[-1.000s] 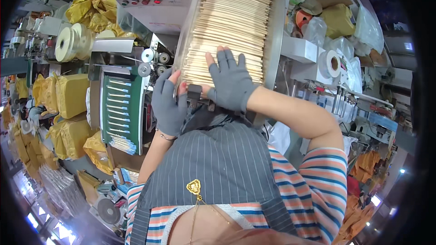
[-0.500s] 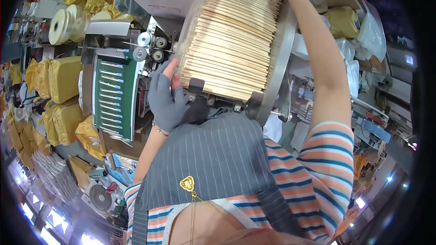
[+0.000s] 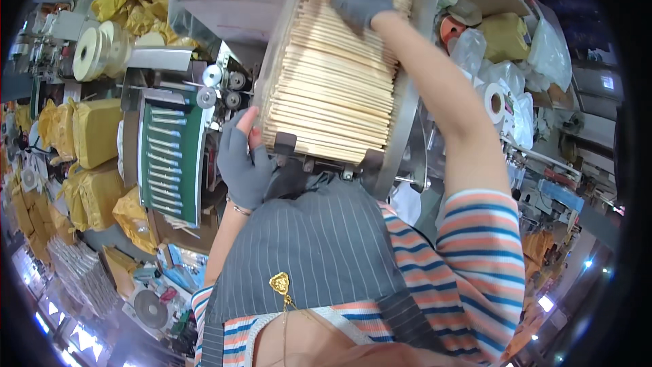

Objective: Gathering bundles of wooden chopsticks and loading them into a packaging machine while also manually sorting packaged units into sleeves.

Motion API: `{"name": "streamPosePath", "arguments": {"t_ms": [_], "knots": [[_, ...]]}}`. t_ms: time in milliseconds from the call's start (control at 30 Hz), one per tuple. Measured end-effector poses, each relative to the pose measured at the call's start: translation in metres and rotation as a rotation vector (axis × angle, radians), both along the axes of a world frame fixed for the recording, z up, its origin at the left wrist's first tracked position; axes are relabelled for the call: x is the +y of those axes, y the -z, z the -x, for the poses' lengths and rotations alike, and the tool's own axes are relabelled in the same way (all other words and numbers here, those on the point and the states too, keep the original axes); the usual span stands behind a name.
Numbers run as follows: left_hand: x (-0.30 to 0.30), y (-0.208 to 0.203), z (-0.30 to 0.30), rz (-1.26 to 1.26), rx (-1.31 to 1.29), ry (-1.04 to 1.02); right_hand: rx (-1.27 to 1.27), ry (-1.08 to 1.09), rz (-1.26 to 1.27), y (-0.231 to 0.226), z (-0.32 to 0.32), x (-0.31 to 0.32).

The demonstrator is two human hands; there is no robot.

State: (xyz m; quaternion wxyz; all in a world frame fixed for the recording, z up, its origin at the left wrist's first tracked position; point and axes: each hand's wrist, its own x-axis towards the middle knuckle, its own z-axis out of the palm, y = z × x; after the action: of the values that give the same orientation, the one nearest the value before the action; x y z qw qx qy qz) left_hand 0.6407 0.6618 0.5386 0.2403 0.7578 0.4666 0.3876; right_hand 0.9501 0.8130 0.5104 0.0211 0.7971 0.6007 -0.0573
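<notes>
Wooden sticks (image 3: 326,95), head view: I see them rowed near to far in a metal trough (image 3: 403,109), long axes left–right. My right hand (image 3: 367,3), spread, lies over their far part; my left hand (image 3: 243,163), fingers loosely parted, is beside their near left ends.

Right hand (image 3: 365,3) seemingly touches wooden sticks (image 3: 333,88); left hand (image 3: 242,166) lies beside them.

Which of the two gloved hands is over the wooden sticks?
The right hand, over the far part of the wooden sticks; the left hand is beside their left edge, close to the striped apron.
</notes>
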Motion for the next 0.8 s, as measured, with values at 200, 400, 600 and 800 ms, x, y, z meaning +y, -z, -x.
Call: {"name": "streamPosePath", "arguments": {"t_ms": [200,400,600,800], "knots": [[-0.007,0.005,0.005,-0.013,-0.016,0.018,0.176,-0.106,0.149,-0.029,0.045,-0.073],[-0.008,0.005,0.007,0.027,-0.05,0.035,0.162,-0.212,0.008,-0.04,0.101,-0.159],[-0.007,0.002,0.006,0.043,-0.033,0.042,0.141,-0.345,-0.076,-0.055,0.122,-0.205],[-0.008,0.006,0.01,0.05,-0.028,0.018,0.466,0.063,0.017,-0.118,0.045,-0.115]]}}
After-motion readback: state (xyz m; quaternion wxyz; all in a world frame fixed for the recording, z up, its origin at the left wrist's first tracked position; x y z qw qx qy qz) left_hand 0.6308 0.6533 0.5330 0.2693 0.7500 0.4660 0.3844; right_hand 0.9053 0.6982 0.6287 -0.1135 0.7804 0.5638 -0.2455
